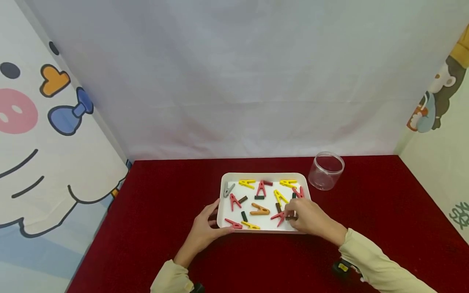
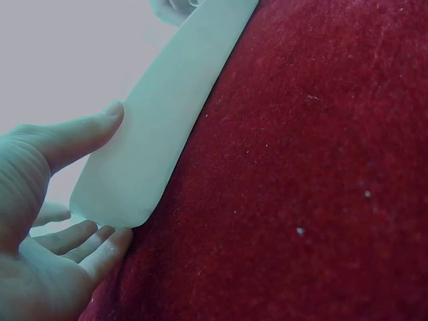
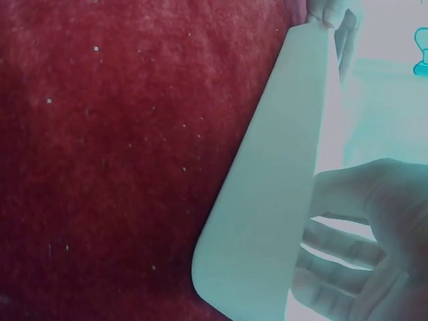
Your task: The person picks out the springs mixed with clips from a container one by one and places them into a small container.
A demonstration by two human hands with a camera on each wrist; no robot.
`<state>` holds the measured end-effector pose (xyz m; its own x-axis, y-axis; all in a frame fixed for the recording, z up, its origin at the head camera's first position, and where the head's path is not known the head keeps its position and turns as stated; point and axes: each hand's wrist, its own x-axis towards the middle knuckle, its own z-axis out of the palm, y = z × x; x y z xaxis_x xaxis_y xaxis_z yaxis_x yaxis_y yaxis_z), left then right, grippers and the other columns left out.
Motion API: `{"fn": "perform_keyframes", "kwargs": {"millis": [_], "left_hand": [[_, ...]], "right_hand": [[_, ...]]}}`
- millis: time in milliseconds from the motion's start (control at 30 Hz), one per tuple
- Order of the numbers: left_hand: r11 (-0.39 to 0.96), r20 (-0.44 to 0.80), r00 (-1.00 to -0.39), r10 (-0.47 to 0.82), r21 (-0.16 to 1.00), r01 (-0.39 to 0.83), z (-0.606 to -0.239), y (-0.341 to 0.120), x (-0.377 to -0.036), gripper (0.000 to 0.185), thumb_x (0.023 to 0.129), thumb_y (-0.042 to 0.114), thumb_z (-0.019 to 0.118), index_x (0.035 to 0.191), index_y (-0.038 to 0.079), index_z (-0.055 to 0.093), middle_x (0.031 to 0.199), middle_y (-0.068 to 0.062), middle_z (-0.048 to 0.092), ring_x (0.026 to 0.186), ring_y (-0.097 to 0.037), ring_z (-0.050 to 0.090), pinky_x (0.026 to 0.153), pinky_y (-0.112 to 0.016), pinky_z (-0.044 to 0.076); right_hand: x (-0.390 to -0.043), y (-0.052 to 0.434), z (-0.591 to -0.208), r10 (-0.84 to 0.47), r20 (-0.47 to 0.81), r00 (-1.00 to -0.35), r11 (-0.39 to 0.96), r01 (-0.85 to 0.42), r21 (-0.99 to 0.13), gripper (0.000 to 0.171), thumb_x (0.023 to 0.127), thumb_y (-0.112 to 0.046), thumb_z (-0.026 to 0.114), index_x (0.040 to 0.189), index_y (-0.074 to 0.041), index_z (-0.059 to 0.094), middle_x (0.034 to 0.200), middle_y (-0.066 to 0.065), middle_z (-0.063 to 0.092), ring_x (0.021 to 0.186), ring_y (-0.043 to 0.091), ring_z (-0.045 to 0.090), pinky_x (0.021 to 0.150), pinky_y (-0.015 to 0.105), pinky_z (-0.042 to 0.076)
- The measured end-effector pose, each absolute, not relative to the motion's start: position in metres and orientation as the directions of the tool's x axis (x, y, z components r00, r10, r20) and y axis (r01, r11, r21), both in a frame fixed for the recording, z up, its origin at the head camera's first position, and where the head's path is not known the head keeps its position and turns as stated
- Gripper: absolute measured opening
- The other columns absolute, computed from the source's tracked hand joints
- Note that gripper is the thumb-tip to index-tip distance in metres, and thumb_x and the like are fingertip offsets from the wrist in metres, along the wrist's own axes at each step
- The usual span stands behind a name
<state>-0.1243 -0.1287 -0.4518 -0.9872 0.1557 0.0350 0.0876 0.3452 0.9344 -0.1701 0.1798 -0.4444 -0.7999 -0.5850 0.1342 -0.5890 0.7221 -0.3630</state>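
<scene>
White tray point(image 1: 264, 175): clips point(image 1: 264, 211) show only in head view.

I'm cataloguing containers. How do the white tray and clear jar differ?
The white tray is opaque; the clear jar is see-through. The tray is rectangular and shallow; the jar, round and deeper. The left hand touches the tray; no hand touches the jar. Both stand on the red cloth.

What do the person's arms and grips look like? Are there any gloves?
No gloves: the left grip and right grip are bare. The left sleeve and right sleeve are pale cream and wrinkled. Under the right one is a small black gadget with a yellow patch. A black bit peeks out by the left one.
</scene>
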Motion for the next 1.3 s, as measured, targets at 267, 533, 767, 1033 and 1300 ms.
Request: {"fn": "perform_keyframes", "kwargs": {"millis": [267,533,767,1033,1300], "left_hand": [[0.355,0.035,-0.988,0.148,0.931,0.086,-0.448,-0.128,-0.124,0.087,0.071,0.006,0.083,0.143,-0.005,0.035,0.133,-0.025,0.046,0.116,-0.039,0.048,0.088,-0.048,0.048],[0.344,0.036,-0.988,0.148,0.935,0.085,-0.448,-0.128,-0.124,0.086,0.071,0.005,0.083,0.142,-0.005,0.035,0.133,-0.025,0.046,0.115,-0.040,0.049,0.088,-0.049,0.048],[0.343,0.049,-0.990,0.134,0.935,0.093,-0.471,-0.131,-0.133,0.090,0.069,0.007,0.085,0.144,-0.001,0.036,0.134,-0.021,0.046,0.116,-0.035,0.050,0.087,-0.045,0.050],[0.344,0.060,-0.988,0.142,0.933,0.106,-0.494,-0.137,-0.140,0.094,0.067,0.019,0.087,0.145,0.007,0.037,0.134,-0.013,0.047,0.115,-0.027,0.051,0.085,-0.035,0.051],[0.367,0.043,-0.989,0.140,0.926,0.092,-0.495,-0.137,-0.139,0.096,0.066,0.023,0.088,0.146,0.011,0.036,0.134,-0.010,0.047,0.117,-0.024,0.050,0.088,-0.034,0.050]], "right_hand": [[-0.167,0.188,-0.435,-0.597,0.170,-0.784,0.693,-0.610,-0.383,0.018,0.066,-0.001,0.073,0.074,-0.016,0.068,0.068,-0.011,0.055,0.064,0.008,0.050,0.055,0.022,0.041],[-0.164,0.197,-0.423,-0.616,0.214,-0.758,0.659,-0.645,-0.388,0.019,0.066,0.001,0.072,0.074,-0.015,0.068,0.071,-0.009,0.058,0.065,0.008,0.051,0.058,0.023,0.043],[-0.164,0.202,-0.416,-0.619,0.248,-0.745,0.629,-0.660,-0.411,0.019,0.066,0.002,0.073,0.076,-0.014,0.069,0.075,-0.009,0.058,0.067,0.008,0.052,0.058,0.024,0.046],[-0.166,0.210,-0.408,-0.646,0.294,-0.704,0.553,-0.697,-0.456,0.021,0.068,0.003,0.072,0.078,-0.015,0.070,0.079,-0.008,0.061,0.067,0.008,0.053,0.057,0.026,0.047],[-0.170,0.220,-0.403,-0.667,0.336,-0.665,0.476,-0.728,-0.494,0.025,0.069,0.004,0.074,0.082,-0.016,0.071,0.079,-0.008,0.061,0.061,0.007,0.051,0.050,0.020,0.044]]}}
